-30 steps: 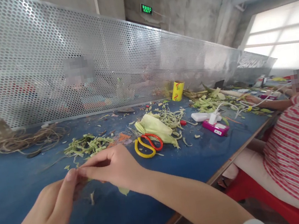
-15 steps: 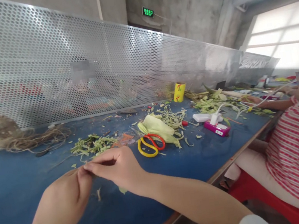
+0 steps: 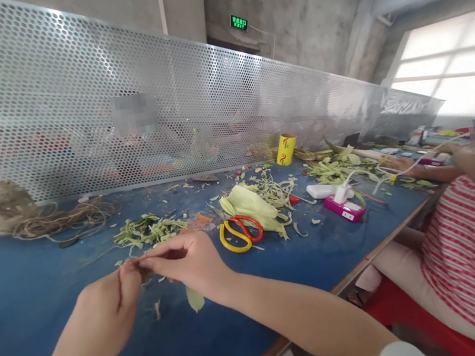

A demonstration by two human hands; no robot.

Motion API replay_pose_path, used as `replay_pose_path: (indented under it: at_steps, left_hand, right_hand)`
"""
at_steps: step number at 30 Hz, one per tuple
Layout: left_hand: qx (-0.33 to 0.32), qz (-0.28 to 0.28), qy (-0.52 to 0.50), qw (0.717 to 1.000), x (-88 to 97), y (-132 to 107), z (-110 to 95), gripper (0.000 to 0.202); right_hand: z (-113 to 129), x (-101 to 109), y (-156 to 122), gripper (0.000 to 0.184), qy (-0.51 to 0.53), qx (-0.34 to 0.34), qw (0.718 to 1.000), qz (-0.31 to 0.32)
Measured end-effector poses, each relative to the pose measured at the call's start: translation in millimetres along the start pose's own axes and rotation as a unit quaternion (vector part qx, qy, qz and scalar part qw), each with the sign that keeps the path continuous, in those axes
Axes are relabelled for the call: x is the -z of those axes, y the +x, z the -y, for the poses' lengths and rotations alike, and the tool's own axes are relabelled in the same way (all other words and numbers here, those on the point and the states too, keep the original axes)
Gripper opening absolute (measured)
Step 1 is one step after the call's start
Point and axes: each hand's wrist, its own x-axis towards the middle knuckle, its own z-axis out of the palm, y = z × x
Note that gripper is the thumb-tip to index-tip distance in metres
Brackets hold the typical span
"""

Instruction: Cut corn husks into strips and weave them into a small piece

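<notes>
My left hand [image 3: 107,310] and my right hand [image 3: 192,266] meet fingertip to fingertip above the blue table [image 3: 235,305]. Both are closed in a pinch, and whatever lies between the fingertips is hidden or too small to name. A pale green leaf [image 3: 195,298] shows just below my right hand; whether it is held or lies on the table I cannot tell. Scissors with one yellow and one red handle [image 3: 241,233] lie right of my right hand, against a broad pale green leaf [image 3: 248,205]. Beyond my fingers is a small heap of green plant bits [image 3: 146,229].
A perforated metal screen [image 3: 189,101] runs along the back. A bundle of twine [image 3: 64,220] lies at the left. On the right are a yellow cylinder [image 3: 286,149], a purple power strip [image 3: 344,209] with a white plug and cables, and a person in a striped shirt [image 3: 469,249].
My fingertips have shifted slightly apart while staying in contact or nearly so. More of the pale leaf below my right hand now shows. The view has tilted a little.
</notes>
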Motion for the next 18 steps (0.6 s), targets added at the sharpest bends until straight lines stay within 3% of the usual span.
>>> replay_pose_path:
  at_steps: [6,11,15,18]
  left_hand:
    - [-0.076,-0.021,0.003,0.997,-10.8,3.5,15.8,0.048]
    - [-0.134,-0.005,-0.041,0.990,-16.0,0.4,26.2,0.045]
    - [-0.118,0.052,-0.020,0.991,-16.4,-1.4,25.3,0.042]
    - [-0.096,0.010,-0.008,0.995,-17.9,-0.4,25.3,0.043]
  right_hand:
    - [-0.2,6.6,3.7,0.018,0.002,-0.032,0.999,-0.001]
    - [0.4,10.1,8.8,0.014,0.088,-0.129,0.988,-0.009]
    - [1.6,12.5,11.6,0.008,0.133,-0.182,0.974,0.027]
    - [0.8,13.6,11.9,0.005,0.157,-0.180,0.969,0.059]
